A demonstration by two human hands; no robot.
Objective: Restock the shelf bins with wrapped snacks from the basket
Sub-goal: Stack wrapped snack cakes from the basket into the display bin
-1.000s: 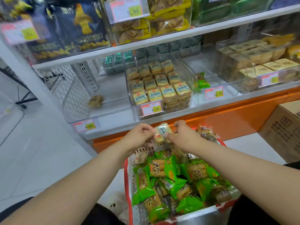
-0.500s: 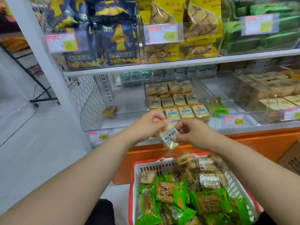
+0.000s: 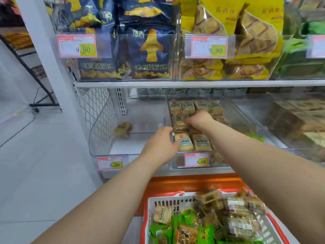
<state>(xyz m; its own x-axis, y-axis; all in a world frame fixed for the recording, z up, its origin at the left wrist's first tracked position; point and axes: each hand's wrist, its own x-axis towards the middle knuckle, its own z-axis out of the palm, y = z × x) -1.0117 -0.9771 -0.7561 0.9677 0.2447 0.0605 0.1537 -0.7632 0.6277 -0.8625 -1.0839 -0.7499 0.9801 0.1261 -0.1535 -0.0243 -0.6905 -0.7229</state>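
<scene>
My right hand [image 3: 198, 120] reaches into the clear middle shelf bin [image 3: 191, 160] and pinches a yellow wrapped snack [image 3: 180, 120], holding it down among the rows of like snacks [image 3: 193, 142] there. At the bin's left wall my left hand [image 3: 160, 147] curls its fingers over the top edge. The red and white basket [image 3: 152, 201] sits low in front of me, filled with green wrapped snacks [image 3: 184, 231] and several yellow and brown ones [image 3: 162, 214].
The clear bin to the left [image 3: 112, 150] holds a single wrapped snack [image 3: 123, 128]. Bins to the right [image 3: 299, 120] hold pale boxed cakes. The shelf above [image 3: 175, 84] carries blue and yellow bags. An orange base [image 3: 184, 184] runs under the shelf; white floor lies to the left.
Both hands rose from above the basket to the shelf. The right hand carried the yellow snack into the middle bin, and the left hand let go of it and took the bin's wall.
</scene>
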